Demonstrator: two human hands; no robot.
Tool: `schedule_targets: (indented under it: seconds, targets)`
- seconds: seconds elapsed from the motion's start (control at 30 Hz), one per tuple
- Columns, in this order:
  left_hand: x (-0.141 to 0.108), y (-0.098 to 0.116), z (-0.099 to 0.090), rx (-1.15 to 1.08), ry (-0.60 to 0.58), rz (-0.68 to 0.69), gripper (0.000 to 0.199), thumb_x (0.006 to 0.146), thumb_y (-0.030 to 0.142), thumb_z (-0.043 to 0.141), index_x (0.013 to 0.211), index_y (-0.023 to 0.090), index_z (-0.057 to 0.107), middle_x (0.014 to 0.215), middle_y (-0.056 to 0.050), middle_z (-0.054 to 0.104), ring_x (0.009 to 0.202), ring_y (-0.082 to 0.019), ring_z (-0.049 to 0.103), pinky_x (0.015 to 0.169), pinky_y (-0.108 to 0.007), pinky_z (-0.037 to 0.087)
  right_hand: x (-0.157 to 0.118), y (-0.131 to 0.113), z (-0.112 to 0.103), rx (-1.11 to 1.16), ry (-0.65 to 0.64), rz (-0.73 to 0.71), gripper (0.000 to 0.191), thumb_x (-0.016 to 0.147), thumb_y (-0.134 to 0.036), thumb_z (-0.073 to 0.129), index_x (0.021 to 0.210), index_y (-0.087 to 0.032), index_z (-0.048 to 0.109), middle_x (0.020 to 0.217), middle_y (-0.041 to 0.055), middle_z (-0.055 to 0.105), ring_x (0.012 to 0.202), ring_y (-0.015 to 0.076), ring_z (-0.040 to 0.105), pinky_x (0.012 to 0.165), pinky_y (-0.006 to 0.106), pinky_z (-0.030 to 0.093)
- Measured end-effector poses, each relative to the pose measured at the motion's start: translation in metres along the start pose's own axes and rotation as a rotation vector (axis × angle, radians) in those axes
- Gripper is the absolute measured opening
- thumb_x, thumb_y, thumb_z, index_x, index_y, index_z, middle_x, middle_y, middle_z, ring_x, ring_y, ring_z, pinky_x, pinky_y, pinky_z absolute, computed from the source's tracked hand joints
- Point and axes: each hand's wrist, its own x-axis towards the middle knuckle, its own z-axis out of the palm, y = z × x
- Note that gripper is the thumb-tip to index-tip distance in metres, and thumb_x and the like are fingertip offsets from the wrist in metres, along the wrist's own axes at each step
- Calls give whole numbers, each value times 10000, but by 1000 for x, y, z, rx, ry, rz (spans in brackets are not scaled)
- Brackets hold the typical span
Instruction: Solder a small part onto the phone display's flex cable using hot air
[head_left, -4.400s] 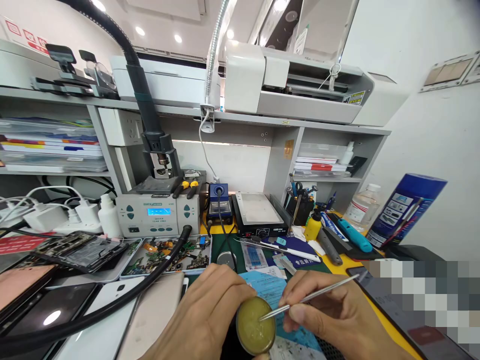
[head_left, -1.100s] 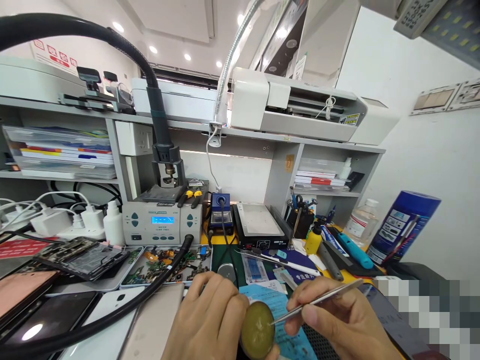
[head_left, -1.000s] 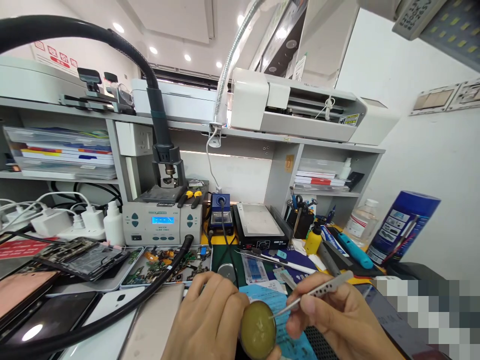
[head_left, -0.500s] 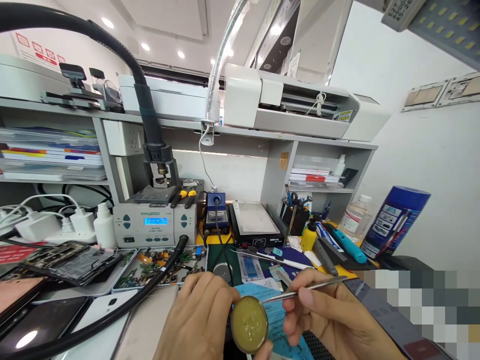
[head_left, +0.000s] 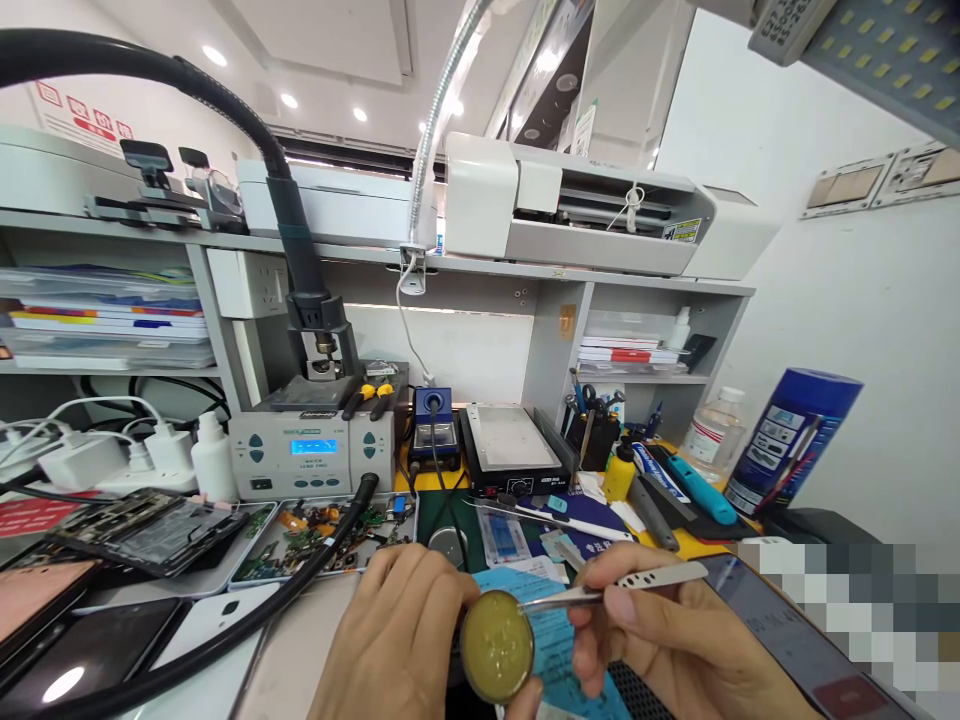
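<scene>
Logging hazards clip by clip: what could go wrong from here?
The left hand holds the round container with its open face tilted, so the greenish contents might slide out. The tweezers in the right hand slant to the container's rim; the tip might skid off, flicking contents onto the blue sheet.

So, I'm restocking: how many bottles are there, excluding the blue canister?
4: large white bottle left of the grey station, yellow bottle and clear bottle left of the blue canister, small white bottle on the right-hand shelf. Others may be hidden.
</scene>
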Motion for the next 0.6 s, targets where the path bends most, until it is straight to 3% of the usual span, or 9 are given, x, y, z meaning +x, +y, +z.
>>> schedule_targets:
  seconds: [0.1,0.27,0.6]
  targets:
    - [5,-6,-9,24,-18,-19,261,793,242,716,966,200,526,841,-21,566,780,-220,528,733,-384,418,2,2,-5,13,-12,-26,102,846,-235,843,932,-182,831,830,97,824,704,220,779,677,320,599]
    - [11,-24,-26,75,9,-167,283,866,364,701,1038,183,567,927,-57,587,846,-245,549,739,-409,442,2,-5,-9,-81,2,-62,153,878,-301,793,933,-167,842,765,109,822,708,255,775,692,358,604]
    - [11,-28,-21,31,-104,-144,335,912,311,651,1205,169,575,1095,-89,614,1002,-257,565,863,-439,475,4,-7,-13,-245,-37,72,148,899,-288,790,905,-152,732,698,102,807,628,215,765,643,331,611]
